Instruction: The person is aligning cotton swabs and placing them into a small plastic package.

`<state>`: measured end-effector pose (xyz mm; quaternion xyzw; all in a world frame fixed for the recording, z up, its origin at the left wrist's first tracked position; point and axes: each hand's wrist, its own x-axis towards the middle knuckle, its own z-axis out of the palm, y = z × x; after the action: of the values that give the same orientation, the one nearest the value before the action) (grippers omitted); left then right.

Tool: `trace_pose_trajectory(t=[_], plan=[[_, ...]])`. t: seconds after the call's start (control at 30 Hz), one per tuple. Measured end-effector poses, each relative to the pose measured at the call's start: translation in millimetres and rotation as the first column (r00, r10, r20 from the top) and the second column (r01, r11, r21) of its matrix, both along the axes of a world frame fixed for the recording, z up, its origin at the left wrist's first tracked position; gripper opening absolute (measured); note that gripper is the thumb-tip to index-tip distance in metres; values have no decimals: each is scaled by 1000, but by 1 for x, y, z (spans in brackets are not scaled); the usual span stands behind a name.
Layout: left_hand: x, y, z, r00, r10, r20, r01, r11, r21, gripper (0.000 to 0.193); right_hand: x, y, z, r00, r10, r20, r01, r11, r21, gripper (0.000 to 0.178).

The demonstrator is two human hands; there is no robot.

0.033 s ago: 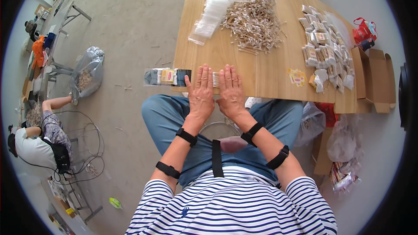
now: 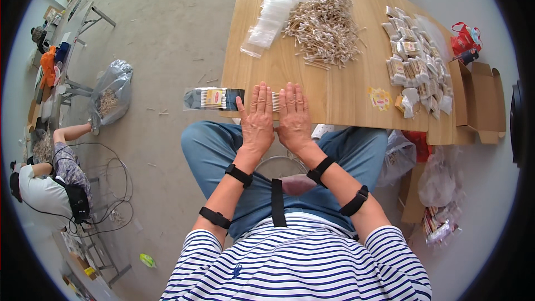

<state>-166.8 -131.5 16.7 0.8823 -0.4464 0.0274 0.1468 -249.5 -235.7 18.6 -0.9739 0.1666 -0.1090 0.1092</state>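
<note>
My left hand (image 2: 256, 120) and my right hand (image 2: 295, 118) lie flat, side by side, at the near edge of the wooden table (image 2: 340, 100). Their fingers are stretched out and point away from me. In the narrow gap between them shows a small row of cotton swabs (image 2: 276, 102); the rest of it is hidden under the fingers. Beside my left thumb, a clear bag with a pack of cotton swabs (image 2: 213, 98) and a yellow card juts over the table's left edge.
Farther back are a heap of loose cotton swabs (image 2: 326, 28) and a stack of clear bags (image 2: 266, 28). Filled swab packs (image 2: 415, 64) are piled at right, near yellow cards (image 2: 380, 99) and an open cardboard box (image 2: 482, 100). Another person (image 2: 53, 189) sits at far left.
</note>
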Motion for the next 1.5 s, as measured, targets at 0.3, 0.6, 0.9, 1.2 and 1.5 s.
trace_pose_trajectory(t=[0.3,0.6,0.9,1.2,1.5], plan=[[4,8,16,1000,-9,2,9,998,55,96,6,4,-9,998,-12,68,14,999,-33,85],[24,83,30,561,-8,-828,-675,575,-462,44,3,3,0,1000,-8,16,9,997,-72,105],[80,75,-20,15,-380,-925,-971,216,-104,38,32,31,7,998,47,-32,-48,998,-33,108],[104,57,-23,58,-496,-867,-993,59,-100,30,62,57,8,994,98,-52,-98,995,-10,106],[108,62,-42,51,-594,-803,-995,38,-91,19,81,77,13,994,90,-63,-87,995,58,99]])
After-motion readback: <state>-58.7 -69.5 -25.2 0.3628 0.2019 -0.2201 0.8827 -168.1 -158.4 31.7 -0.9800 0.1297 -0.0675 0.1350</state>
